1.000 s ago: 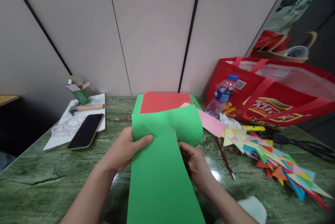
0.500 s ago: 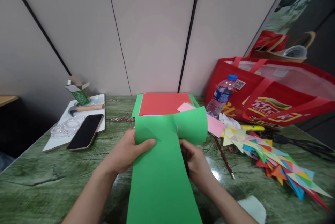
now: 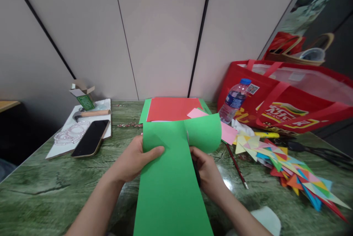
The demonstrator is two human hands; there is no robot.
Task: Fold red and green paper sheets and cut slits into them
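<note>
A long green paper sheet (image 3: 171, 184) is held up over the green marble table (image 3: 55, 188). My left hand (image 3: 135, 158) pinches its left edge, thumb on top. My right hand (image 3: 205, 168) is closed on black-handled scissors (image 3: 195, 171), mostly hidden behind the sheet, with a thin blade showing in a cut near the top. Right of the cut, a green flap (image 3: 205, 131) curls away. Behind lie a red sheet (image 3: 173, 109) on a paper stack and pink pieces (image 3: 227, 133).
At the left, a phone (image 3: 91, 138), bead bracelets (image 3: 68, 133), a hammer (image 3: 91, 113) and a small box (image 3: 82, 96) rest on a white sheet. On the right are a water bottle (image 3: 234, 101), red tote bag (image 3: 289, 99), pencil (image 3: 237, 166), folded coloured paper shapes (image 3: 292, 171) and black scissors (image 3: 317, 151).
The cut in the green sheet has run further and the right flap has swung out to the right. Both hands have barely shifted.
</note>
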